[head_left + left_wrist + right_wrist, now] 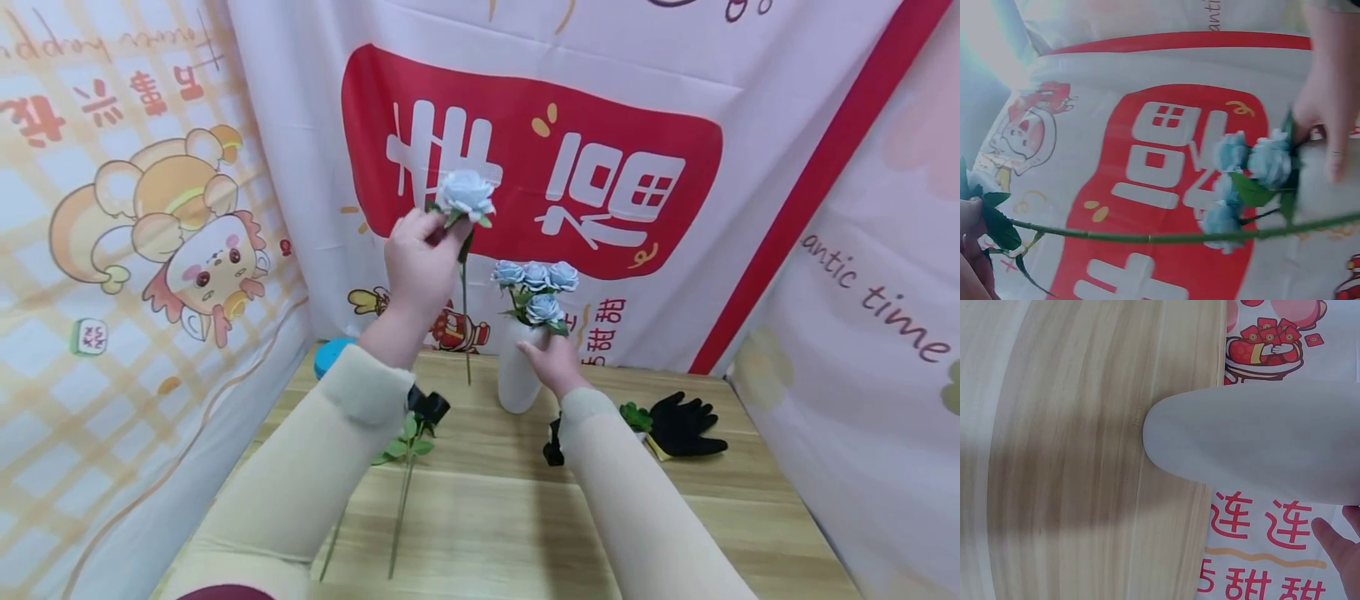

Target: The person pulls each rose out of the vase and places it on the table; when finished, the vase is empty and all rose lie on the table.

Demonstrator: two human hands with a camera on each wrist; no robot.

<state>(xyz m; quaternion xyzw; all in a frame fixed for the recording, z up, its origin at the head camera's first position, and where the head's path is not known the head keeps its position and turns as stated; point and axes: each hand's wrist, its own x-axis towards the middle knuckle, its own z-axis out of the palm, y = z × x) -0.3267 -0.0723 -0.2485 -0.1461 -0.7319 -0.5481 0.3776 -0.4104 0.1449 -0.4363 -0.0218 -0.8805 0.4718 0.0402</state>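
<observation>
My left hand (420,260) pinches a pale blue rose (465,197) under its bloom, stem hanging beside the vase (516,379) on the worktop (480,517); my right hand (557,362) grips that vase. I'd best keep it steady, stem tip clear of the other roses (543,308).

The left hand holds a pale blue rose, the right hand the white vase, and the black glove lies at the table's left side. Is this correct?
No: the head view shows the black glove at the table's right side. The left hand holds the rose, the right hand the vase.
</observation>
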